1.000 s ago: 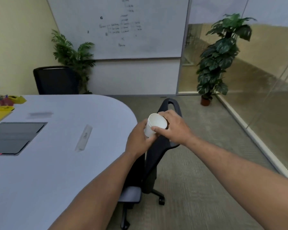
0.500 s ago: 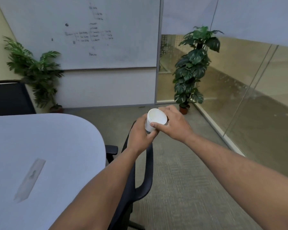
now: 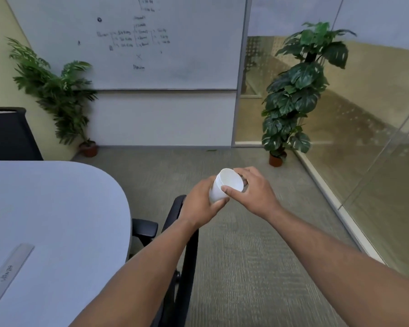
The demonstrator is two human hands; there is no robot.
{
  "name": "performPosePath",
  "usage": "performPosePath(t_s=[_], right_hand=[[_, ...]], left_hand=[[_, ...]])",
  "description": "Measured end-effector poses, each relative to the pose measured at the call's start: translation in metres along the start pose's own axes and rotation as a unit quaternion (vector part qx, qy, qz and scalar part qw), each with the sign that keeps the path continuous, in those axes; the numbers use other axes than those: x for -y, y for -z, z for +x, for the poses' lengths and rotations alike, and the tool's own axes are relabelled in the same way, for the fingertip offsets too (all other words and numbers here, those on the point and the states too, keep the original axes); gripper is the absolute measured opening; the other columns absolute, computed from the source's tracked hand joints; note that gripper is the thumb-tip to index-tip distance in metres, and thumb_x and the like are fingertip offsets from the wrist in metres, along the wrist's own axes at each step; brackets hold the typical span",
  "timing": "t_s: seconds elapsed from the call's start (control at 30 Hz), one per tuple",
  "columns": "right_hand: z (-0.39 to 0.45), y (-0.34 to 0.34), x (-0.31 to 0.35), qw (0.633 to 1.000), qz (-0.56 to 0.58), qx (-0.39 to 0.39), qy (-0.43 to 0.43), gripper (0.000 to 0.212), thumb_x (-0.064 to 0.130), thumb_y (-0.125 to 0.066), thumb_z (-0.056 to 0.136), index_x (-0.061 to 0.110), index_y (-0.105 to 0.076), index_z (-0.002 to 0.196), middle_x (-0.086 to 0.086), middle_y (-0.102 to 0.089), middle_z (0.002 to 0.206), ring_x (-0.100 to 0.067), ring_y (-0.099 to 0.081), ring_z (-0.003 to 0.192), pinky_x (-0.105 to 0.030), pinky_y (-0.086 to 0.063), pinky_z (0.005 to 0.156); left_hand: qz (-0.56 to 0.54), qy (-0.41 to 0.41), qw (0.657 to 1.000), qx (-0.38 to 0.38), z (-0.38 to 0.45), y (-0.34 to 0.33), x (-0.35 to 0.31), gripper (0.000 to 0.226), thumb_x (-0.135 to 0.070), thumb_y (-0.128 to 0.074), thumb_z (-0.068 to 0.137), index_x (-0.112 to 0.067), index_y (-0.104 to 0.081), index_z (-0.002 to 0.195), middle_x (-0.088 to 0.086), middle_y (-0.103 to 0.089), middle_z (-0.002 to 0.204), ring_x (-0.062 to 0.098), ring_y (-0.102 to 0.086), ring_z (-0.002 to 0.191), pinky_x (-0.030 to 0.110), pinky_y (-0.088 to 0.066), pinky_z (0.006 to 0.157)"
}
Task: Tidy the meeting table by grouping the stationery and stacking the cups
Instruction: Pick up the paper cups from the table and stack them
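Since a second ago the view has swung to the right: the dark tablet and yellow items at the far left have slipped out of sight, and the white paper cup [image 3: 225, 188], held out over the chair then, now hangs over bare carpet, still in both hands

The left hand [image 3: 202, 205] is curled around the lower body of the cup, fingers closed on its wall. The right hand [image 3: 254, 193] pinches the upper rim, thumb on the near edge and fingers round the far side, partly hidden. The cup is tilted, its long axis leaning up and to the right, its open mouth turned toward the viewer. Inside shows only white; it looks empty, and whether it is one cup or several nested together cannot be told

Everything the task needs lies to the left. The pale rounded bench [image 3: 57, 208] fills the lower left, well apart from the cup, with the black office chair [image 3: 187, 256] between it and the hands. The left hand is the nearer one to the bench. A clear ruler [image 3: 8, 272] lies flat on the bench near the bottom left edge. No other cups are in view, so the cup likely has to travel back leftward to be set down
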State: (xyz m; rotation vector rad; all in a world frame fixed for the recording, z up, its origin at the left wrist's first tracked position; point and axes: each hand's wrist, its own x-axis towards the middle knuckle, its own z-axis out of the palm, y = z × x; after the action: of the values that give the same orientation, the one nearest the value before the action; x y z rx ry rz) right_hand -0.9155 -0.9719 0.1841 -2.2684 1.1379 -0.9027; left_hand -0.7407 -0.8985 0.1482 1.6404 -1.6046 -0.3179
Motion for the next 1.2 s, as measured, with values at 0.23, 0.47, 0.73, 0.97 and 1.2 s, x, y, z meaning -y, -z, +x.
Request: performPosePath(t_s=[0.23,0.47,0.73,0.97,1.2], right_hand=[[0.083,0.021,-0.064,0.995,0.079,0.046,0.028,0.052,0.063,-0.072,0.073,0.036,-0.064,0.116,0.016,-0.055,0.106,0.0,-0.059,0.091,-0.022,-0.05,0.083],[0.158,0.015,-0.09,0.982,0.176,0.065,0.032,0.05,0.064,-0.073,0.07,0.038,-0.063,0.112,0.016,-0.058,0.106,0.0,-0.063,0.085,-0.016,-0.049,0.075],[0.237,-0.052,-0.1,0.958,0.221,0.176,0.044,0.057,0.06,-0.079,0.065,0.046,-0.053,0.114,0.016,-0.065,0.113,-0.009,-0.068,0.094,-0.04,-0.056,0.088],[0.343,-0.128,-0.082,0.953,0.137,0.255,0.084,0.067,0.052,-0.08,0.071,0.03,-0.055,0.129,0.009,-0.058,0.118,-0.011,-0.06,0.104,-0.036,-0.05,0.095],[0.414,-0.218,-0.032,0.922,0.173,0.33,0.106,0.042,0.051,-0.074,0.079,0.024,-0.069,0.111,0.009,-0.059,0.108,-0.014,-0.065,0.096,-0.035,-0.053,0.09]], left_hand=[[0.039,0.082,0.995,-0.045,0.065,-0.044,0.006,0.057,-0.057,-0.065,0.081,-0.04,-0.046,0.131,-0.018,-0.059,0.122,0.003,-0.054,0.106,0.024,-0.047,0.084],[0.041,0.174,0.977,-0.119,0.108,-0.057,0.022,0.053,-0.053,-0.066,0.079,-0.046,-0.047,0.128,-0.022,-0.06,0.116,0.003,-0.06,0.099,0.032,-0.055,0.081],[0.09,0.193,0.968,-0.134,0.167,-0.042,0.086,0.055,-0.056,-0.065,0.078,-0.045,-0.046,0.129,-0.02,-0.06,0.119,0.004,-0.061,0.1,0.034,-0.055,0.081],[0.056,0.231,0.958,-0.159,0.222,-0.022,0.166,0.053,-0.056,-0.065,0.077,-0.045,-0.045,0.125,-0.022,-0.06,0.116,0.003,-0.06,0.099,0.026,-0.051,0.078],[0.066,0.286,0.93,-0.223,0.242,0.03,0.231,0.053,-0.054,-0.066,0.079,-0.042,-0.047,0.127,-0.02,-0.061,0.116,0.003,-0.06,0.098,0.031,-0.053,0.081]])
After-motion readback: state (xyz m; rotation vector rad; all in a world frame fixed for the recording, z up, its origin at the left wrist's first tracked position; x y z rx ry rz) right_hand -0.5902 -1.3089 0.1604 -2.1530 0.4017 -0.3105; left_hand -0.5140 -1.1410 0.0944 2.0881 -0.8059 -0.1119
